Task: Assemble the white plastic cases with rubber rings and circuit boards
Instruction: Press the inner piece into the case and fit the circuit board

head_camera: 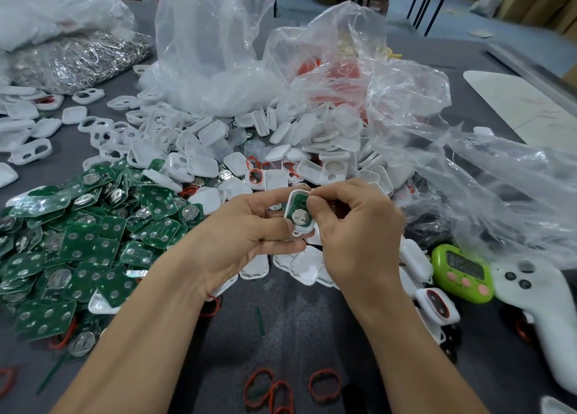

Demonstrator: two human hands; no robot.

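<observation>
A white plastic case [296, 231] with a green circuit board [299, 214] lying in it is held above the table, in the middle of the view. My left hand [240, 235] grips the case from the left and below. The thumb and fingertips of my right hand [352, 226] pinch the case's top right edge. A big heap of green circuit boards [78, 241] covers the table's left side. Behind my hands lies a pile of white case halves [265, 145]. Three red rubber rings [324, 385] lie near the front edge.
Clear plastic bags [421, 126] slump at the back and right. A bag of metal clips [78, 57] lies at the back left. A green timer [462, 271] and a white controller [543, 313] sit on the right. Dark table mat [296, 329] shows between my forearms.
</observation>
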